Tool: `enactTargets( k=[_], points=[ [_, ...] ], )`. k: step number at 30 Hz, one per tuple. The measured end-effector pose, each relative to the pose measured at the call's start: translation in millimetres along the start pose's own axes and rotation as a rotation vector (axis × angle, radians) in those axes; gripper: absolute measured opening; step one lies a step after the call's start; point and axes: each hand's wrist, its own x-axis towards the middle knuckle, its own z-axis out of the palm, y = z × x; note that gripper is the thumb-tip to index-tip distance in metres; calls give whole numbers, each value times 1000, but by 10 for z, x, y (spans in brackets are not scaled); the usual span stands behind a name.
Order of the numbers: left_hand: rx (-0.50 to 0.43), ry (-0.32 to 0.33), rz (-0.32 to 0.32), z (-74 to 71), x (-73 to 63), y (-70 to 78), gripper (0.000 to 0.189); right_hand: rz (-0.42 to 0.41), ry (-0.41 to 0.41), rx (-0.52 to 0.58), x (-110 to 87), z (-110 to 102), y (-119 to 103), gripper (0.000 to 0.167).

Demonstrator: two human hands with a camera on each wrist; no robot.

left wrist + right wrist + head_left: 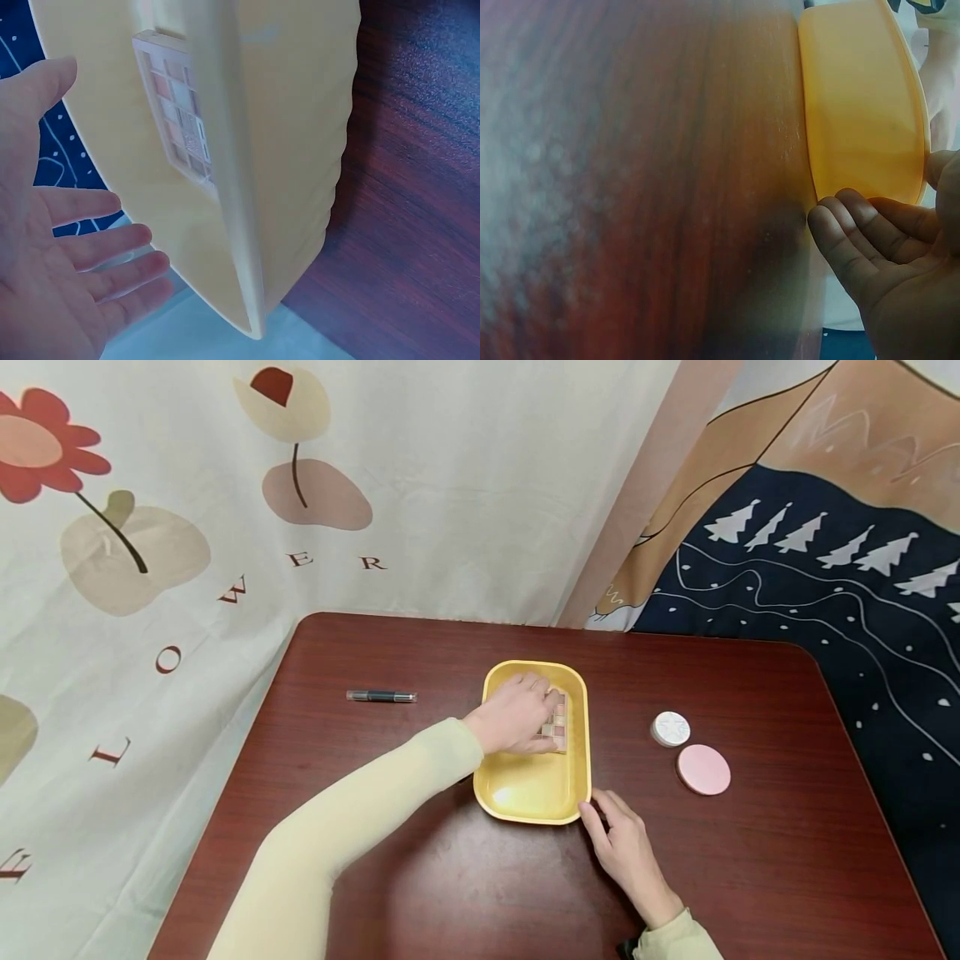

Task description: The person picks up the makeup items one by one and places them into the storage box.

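A yellow tray (528, 817) stands on the table, with a square eyeshadow palette (558, 727) lying in its far part. My left hand (517, 714) reaches over the left rim and covers part of the palette in the head view. In the left wrist view, its fingers are spread and the palette (176, 109) shows a grid of pink and beige squares. At the tray's near right corner is my right hand (626, 843). Its thumb lies at the rim and its bent fingers (847, 247) hold the outer wall, as the right wrist view shows.
A slim dark stick with clear ends (381, 697) lies left of the tray. To the right are a small white round case (671, 728) and a larger pink round case (703, 769). Printed curtains (465, 485) hang behind the dark red table (787, 860).
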Motion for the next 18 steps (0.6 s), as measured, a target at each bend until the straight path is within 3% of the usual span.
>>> enactTargets(
  k=[4,12,18],
  points=[
    [-17,35,0,-10,-51,-5,77,-3,0,4,2,-2,3,24],
    [-56,43,-19,-21,-162,-25,79,-6,-2,7,-1,0,14,23],
    [-46,109,-25,-7,-261,-59,77,4,-8,3,0,1,17,22]
  ],
)
